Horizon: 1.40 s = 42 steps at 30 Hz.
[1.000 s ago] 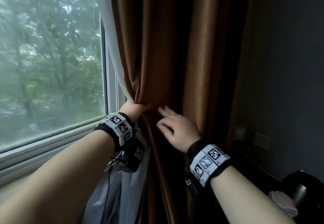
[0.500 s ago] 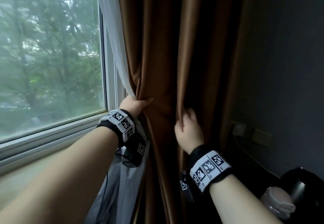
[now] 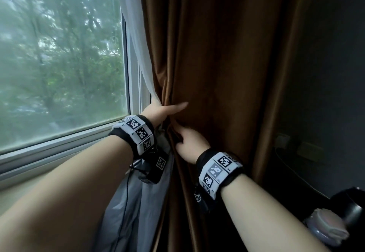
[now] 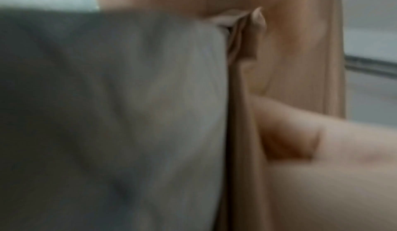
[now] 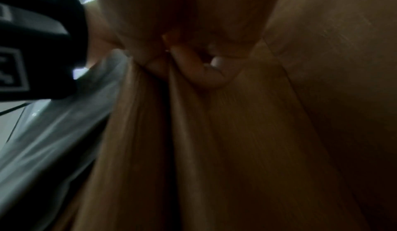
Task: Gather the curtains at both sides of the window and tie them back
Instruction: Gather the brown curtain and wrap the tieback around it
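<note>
A brown curtain (image 3: 217, 64) hangs right of the window, with a white sheer (image 3: 136, 40) along its left edge and grey lining (image 3: 134, 208) below. My left hand (image 3: 167, 109) grips the gathered edge at sill height, the thumb lying across the front and the fingers hidden behind the cloth. Just below it my right hand (image 3: 180, 135) tucks curled fingers into a fold and holds it against the bunch. In the right wrist view the curled fingers (image 5: 199, 71) sit in the brown curtain (image 5: 236, 149) folds. The left wrist view is blurred: grey lining (image 4: 107, 107), brown curtain (image 4: 296, 56).
The window (image 3: 59, 64) and its white sill (image 3: 49, 153) fill the left. A dark wall (image 3: 331, 74) with sockets (image 3: 284, 139) stands on the right. A black kettle (image 3: 349, 208) and a pale round lid (image 3: 325, 226) sit at the lower right.
My right hand has come left and down from a fold further right to just under the left hand, bringing cloth with it. The left hand keeps its hold.
</note>
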{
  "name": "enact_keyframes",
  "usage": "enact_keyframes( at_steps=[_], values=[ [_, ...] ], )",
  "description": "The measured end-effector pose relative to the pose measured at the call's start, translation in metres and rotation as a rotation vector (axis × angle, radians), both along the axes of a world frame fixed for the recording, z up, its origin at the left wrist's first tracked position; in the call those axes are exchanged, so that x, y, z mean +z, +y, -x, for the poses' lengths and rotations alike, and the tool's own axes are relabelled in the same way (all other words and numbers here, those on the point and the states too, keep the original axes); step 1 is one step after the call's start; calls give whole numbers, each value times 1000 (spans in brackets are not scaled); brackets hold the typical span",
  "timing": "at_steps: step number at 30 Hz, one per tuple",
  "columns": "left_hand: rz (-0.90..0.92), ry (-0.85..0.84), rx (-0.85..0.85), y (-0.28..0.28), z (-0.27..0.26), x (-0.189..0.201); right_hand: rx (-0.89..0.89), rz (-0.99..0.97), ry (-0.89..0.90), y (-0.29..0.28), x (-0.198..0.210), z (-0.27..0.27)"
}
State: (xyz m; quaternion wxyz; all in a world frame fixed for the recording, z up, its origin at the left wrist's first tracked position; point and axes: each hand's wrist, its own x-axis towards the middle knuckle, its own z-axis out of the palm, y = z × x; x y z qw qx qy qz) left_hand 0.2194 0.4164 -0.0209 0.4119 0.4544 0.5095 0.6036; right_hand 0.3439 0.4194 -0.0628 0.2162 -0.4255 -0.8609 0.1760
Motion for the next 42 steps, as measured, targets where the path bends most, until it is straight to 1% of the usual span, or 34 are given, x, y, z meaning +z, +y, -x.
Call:
enact_keyframes(
  at_steps=[1,2,3,4,5,6,7,8,9,10,11,13,14,15,17,18,20,21,24,26,28,30,34,36,38,39,40,42],
  values=[
    [-9,45,105,5,0,-1,33,13,0,4,-1,-1],
    [-27,57,193,8,-1,-3,57,30,16,8,-2,-4],
    [-56,69,244,12,-2,-4,67,37,69,13,-3,-9],
    [-69,95,258,14,-4,-4,51,10,171,17,-2,-16],
    [-70,131,254,16,-6,-4,-21,-69,305,24,-2,-24],
    [-54,155,251,19,-7,-4,-160,-192,433,32,-1,-35],
    [-43,164,249,21,-7,-4,-357,-315,521,40,0,-47],
    [-32,166,253,23,-7,-4,-567,-393,572,46,3,-61],
    [-32,174,261,26,-6,-5,-741,-386,594,50,6,-73],
    [-34,178,261,27,-6,-5,-844,-311,606,55,7,-85],
    [-37,177,261,28,-6,-6,-876,-204,622,59,8,-96],
    [-34,198,255,29,-4,-7,-783,-9,732,70,4,-112],
    [-27,209,253,29,-4,-7,-715,41,751,73,0,-118],
    [-28,211,251,30,-3,-8,-664,37,727,74,-3,-121],
    [-29,214,248,30,-4,-8,-609,-102,669,70,-8,-118],
    [-26,221,251,30,-5,-7,-568,-192,667,64,-9,-111],
    [-31,226,253,31,-5,-8,-444,-382,646,44,-13,-90],
    [-40,229,252,31,-5,-8,-364,-446,618,32,-14,-77],
    [-54,228,266,30,-6,-9,-199,-474,462,13,-19,-43],
    [-55,239,277,30,-4,-9,-107,-376,328,9,-21,-24],
    [-15,313,282,27,-3,-9,-51,-190,202,4,-20,-11],
    [-14,343,251,25,-1,-9,-44,-58,154,2,-19,-4],
    [-25,201,185,16,0,-5,-22,-30,90,9,-15,0],
    [-44,132,89,14,1,-2,-13,-6,90,11,-15,-2],
    [-47,65,-28,10,1,-3,-3,24,129,15,-16,-2],
    [-50,39,-24,10,0,-3,12,49,147,18,-18,-1],
    [-52,24,27,12,-1,-4,41,84,157,21,-20,-2],
    [-76,7,180,18,-2,-6,113,109,131,26,-22,-9]
  ],
)
